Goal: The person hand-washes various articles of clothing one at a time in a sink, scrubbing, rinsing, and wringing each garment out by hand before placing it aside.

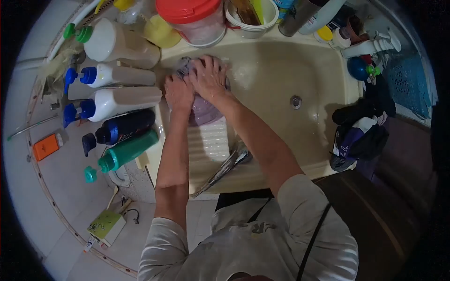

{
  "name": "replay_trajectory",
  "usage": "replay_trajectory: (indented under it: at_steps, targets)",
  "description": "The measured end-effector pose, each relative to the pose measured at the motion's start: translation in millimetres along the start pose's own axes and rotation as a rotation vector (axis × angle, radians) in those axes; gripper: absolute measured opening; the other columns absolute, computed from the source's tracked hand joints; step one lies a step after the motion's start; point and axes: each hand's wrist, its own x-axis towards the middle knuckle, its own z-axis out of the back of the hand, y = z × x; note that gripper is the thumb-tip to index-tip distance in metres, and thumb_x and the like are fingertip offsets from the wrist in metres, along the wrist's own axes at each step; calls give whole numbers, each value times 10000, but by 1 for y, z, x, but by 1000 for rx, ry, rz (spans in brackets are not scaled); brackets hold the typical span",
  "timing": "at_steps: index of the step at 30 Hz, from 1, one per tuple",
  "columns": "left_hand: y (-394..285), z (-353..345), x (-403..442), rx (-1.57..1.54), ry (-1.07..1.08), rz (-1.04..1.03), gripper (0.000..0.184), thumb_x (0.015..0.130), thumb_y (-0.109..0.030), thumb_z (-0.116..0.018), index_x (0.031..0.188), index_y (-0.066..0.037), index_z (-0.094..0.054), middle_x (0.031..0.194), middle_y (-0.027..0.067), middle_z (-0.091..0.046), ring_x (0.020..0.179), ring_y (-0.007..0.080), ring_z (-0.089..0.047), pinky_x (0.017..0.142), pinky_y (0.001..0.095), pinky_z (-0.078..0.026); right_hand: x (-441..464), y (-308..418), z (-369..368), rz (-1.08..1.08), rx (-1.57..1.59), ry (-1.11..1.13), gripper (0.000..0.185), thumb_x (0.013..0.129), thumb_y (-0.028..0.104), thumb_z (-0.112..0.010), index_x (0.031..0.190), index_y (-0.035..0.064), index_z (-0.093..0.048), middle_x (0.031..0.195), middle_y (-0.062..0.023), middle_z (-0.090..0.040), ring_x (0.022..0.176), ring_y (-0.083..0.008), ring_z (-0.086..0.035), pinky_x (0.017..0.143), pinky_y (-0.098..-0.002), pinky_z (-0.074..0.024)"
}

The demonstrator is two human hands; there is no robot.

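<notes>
The left grip (178,92) and right grip (207,76) press, fingers loosely spread, on a bunched purple cloth (205,111) (wet, by its sheen). Its long axis runs roughly away from the person, the near end pointing toward the ribbed board (211,140) just below both grips.

Cloth (206,113) lies on washboard (213,142) in tub (269,98).
</notes>
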Motion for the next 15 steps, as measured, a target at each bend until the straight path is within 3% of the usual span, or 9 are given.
replay_trajectory:
  at_steps: [3,4,5,6,8,9,11,13,15]
  targets:
    - [-9,32,-33,-242,206,195,477,889,-374,-413,1121,27,-523,1188,262,-482,1089,406,-440,969,458,-297,-28,2,14,-99,91,336,308,819,343,-497,986,99,-585,1093,-125,-493,1095,-343,-397,942,-512,-299]
    - [0,43,-58,-596,198,137,527,881,-424,-439,1152,25,-496,1214,266,-453,1100,402,-415,987,441,-287,-43,25,49,-150,218,287,301,798,310,-544,993,83,-580,1052,-124,-492,1072,-382,-392,937,-507,-316]
    - [9,40,-88,-599,198,128,527,881,-424,-439,1152,25,-496,1214,266,-453,1100,402,-415,987,441,-287,-71,30,58,1,218,191,296,773,292,-558,975,77,-591,1023,-116,-493,1039,-375,-406,907,-504,-335]
    - [19,27,-127,-668,51,67,512,882,-416,-432,1116,32,-512,1144,260,-480,1062,395,-432,975,432,-299,-102,31,60,149,217,103,292,749,274,-573,956,70,-601,995,-108,-495,1006,-368,-420,878,-501,-354]
    - [33,2,-167,-789,-256,-57,493,882,-402,-420,1045,46,-544,1003,249,-533,987,382,-466,950,412,-321,-152,21,58,145,253,299,292,751,323,-552,907,89,-632,1034,-101,-505,1014,-322,-413,857,-471,-323]
    - [39,0,-151,-787,-259,-58,493,882,-402,-420,1045,46,-544,1003,249,-533,987,382,-466,950,412,-321,-145,8,53,324,226,207,242,711,287,-562,855,105,-630,966,-82,-514,940,-286,-438,785,-450,-334]
    - [47,-3,-107,-384,42,-155,438,873,-336,-404,966,60,-566,978,245,-546,941,390,-495,909,422,-346,-87,-9,27,294,95,417,222,739,289,-524,819,105,-621,949,-80,-525,935,-293,-453,788,-470,-342]
    - [0,23,-31,38,205,36,428,847,-335,-411,952,46,-574,1016,253,-547,934,411,-499,868,457,-354,-19,-3,6,216,30,224,188,763,247,-492,795,101,-606,868,-82,-535,927,-292,-470,789,-464,-373]
    - [-6,3,5,-93,-31,6,455,870,-357,-379,967,43,-575,1007,270,-549,921,425,-498,829,491,-345,10,4,-8,-42,4,17,224,800,272,-467,854,104,-606,937,-88,-536,976,-318,-461,825,-486,-364]
